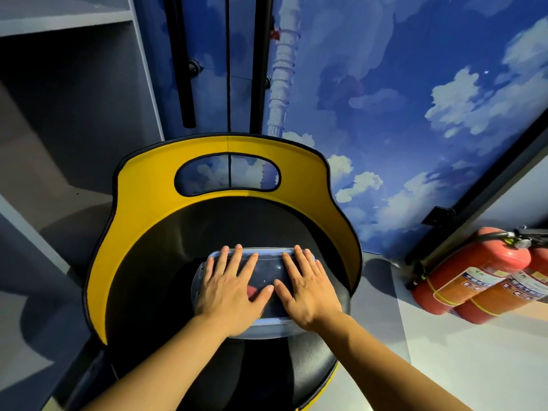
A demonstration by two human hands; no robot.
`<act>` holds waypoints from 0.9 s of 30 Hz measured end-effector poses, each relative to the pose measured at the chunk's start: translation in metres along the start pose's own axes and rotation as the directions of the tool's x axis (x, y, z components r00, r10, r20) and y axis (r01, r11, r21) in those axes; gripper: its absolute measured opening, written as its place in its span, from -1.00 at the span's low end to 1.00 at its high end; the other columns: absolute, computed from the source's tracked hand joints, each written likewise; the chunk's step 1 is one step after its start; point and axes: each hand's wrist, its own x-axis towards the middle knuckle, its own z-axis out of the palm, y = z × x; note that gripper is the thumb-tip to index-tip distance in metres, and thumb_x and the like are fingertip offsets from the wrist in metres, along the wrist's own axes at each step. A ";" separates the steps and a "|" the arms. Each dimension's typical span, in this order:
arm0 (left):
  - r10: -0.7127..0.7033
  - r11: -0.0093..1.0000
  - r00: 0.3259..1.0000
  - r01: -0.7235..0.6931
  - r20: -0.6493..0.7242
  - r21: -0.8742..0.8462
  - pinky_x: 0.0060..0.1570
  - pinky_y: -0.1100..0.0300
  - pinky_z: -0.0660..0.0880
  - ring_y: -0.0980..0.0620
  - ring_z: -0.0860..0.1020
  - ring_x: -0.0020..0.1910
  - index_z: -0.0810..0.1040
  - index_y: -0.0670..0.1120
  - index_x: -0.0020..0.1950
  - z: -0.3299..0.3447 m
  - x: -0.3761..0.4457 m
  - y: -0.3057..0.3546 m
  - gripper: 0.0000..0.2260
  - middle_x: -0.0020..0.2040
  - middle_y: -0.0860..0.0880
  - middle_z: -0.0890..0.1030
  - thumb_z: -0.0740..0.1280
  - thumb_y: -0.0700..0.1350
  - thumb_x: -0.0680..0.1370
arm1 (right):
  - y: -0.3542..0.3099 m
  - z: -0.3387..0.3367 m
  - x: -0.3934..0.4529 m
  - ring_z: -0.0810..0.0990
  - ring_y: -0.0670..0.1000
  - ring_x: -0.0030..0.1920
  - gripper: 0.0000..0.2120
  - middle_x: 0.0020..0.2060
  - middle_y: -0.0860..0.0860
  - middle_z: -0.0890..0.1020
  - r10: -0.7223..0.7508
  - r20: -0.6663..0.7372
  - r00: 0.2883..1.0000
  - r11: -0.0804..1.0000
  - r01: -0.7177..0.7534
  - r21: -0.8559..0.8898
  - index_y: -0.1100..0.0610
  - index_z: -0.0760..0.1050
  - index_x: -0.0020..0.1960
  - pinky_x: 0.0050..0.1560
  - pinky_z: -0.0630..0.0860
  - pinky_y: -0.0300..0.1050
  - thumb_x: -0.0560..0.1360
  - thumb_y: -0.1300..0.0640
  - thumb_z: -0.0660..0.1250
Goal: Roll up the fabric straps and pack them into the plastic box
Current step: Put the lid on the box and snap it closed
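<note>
A clear plastic box (268, 258) with its lid on lies on the black seat of a yellow-backed chair (142, 209). My left hand (231, 289) lies flat on the left half of the lid, fingers spread. My right hand (308, 292) lies flat on the right half, fingers spread too. Both palms rest on the lid and neither hand grips anything. Through the lid I see dark contents and a reddish patch (252, 290) between my thumbs; the straps cannot be made out clearly.
Two red fire extinguishers (474, 277) lean at the right on the pale floor. A wall with a blue sky mural (400, 114) stands behind the chair. Grey shelving (68, 84) rises at the left, close to the chair's side.
</note>
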 end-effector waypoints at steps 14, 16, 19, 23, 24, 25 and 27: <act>-0.103 0.942 0.990 0.067 -0.095 -0.328 0.57 0.01 -0.16 0.01 -0.15 0.63 0.01 -0.07 0.65 0.005 0.005 -0.018 -0.44 0.66 0.02 -0.03 0.02 0.06 0.68 | 0.010 0.014 0.003 -0.05 0.08 0.63 -0.26 0.62 0.03 0.03 0.011 -0.171 0.985 0.987 0.016 0.159 0.06 0.12 0.62 0.56 -0.13 -0.08 0.54 -0.21 -0.28; -0.169 0.908 0.982 0.124 -0.078 -0.401 0.56 0.12 -0.19 0.02 -0.18 0.62 -0.07 -0.12 0.65 0.006 0.003 -0.025 -0.46 0.66 -0.03 -0.10 0.03 -0.03 0.71 | 0.012 0.017 0.000 -0.02 0.10 0.62 -0.27 0.61 0.11 0.07 0.050 -0.215 0.975 0.981 -0.007 0.193 0.16 0.17 0.59 0.56 -0.14 -0.11 0.57 -0.19 -0.25; -0.305 0.792 0.951 0.278 0.043 -0.544 0.58 0.08 -0.14 0.01 -0.15 0.63 -0.17 -0.05 0.65 0.009 -0.005 -0.032 -0.46 0.65 0.00 -0.17 -0.04 0.03 0.72 | 0.016 0.018 -0.005 -0.13 -0.06 0.57 -0.25 0.60 0.14 0.03 0.073 -0.233 0.970 0.966 -0.010 0.260 0.27 0.11 0.59 0.52 -0.32 -0.29 0.62 -0.21 -0.26; -0.423 0.536 0.882 0.429 0.209 -0.727 0.54 -0.11 0.17 -0.11 0.12 0.60 -0.17 0.13 0.64 0.012 -0.008 -0.033 -0.45 0.66 -0.01 0.02 -0.02 0.14 0.70 | 0.020 0.017 -0.003 -0.08 -0.09 0.60 -0.42 0.63 0.02 -0.05 0.238 -0.107 0.965 0.835 -0.147 0.530 0.18 -0.04 0.63 0.44 -0.19 -0.41 0.71 -0.05 0.00; -0.434 0.466 0.871 0.436 0.230 -0.770 0.51 -0.12 0.23 -0.13 0.18 0.58 -0.14 0.16 0.64 0.013 -0.008 -0.033 -0.46 0.65 -0.02 0.08 -0.01 0.14 0.70 | 0.021 0.016 -0.002 -0.01 -0.07 0.61 -0.42 0.63 0.01 -0.01 0.281 -0.047 0.959 0.769 -0.195 0.609 0.15 -0.05 0.63 0.43 -0.14 -0.39 0.71 -0.03 0.04; -0.444 0.386 0.859 0.439 0.254 -0.811 0.48 -0.13 0.28 -0.14 0.24 0.56 -0.11 0.18 0.64 0.013 -0.008 -0.032 -0.47 0.63 -0.04 0.14 0.01 0.14 0.70 | 0.023 0.015 -0.001 0.05 -0.05 0.60 -0.42 0.62 0.00 0.05 0.312 -0.002 0.950 0.712 -0.232 0.663 0.13 -0.05 0.64 0.43 -0.09 -0.37 0.71 -0.02 0.06; -0.455 0.237 0.840 0.434 0.295 -0.869 0.44 -0.14 0.35 -0.14 0.34 0.51 -0.02 0.21 0.63 0.016 -0.007 -0.034 -0.50 0.59 -0.04 0.25 0.06 0.14 0.70 | 0.023 0.016 0.001 0.15 -0.03 0.58 -0.43 0.60 -0.02 0.15 0.344 0.043 0.938 0.634 -0.266 0.726 0.08 -0.01 0.64 0.44 -0.01 -0.31 0.71 -0.02 0.08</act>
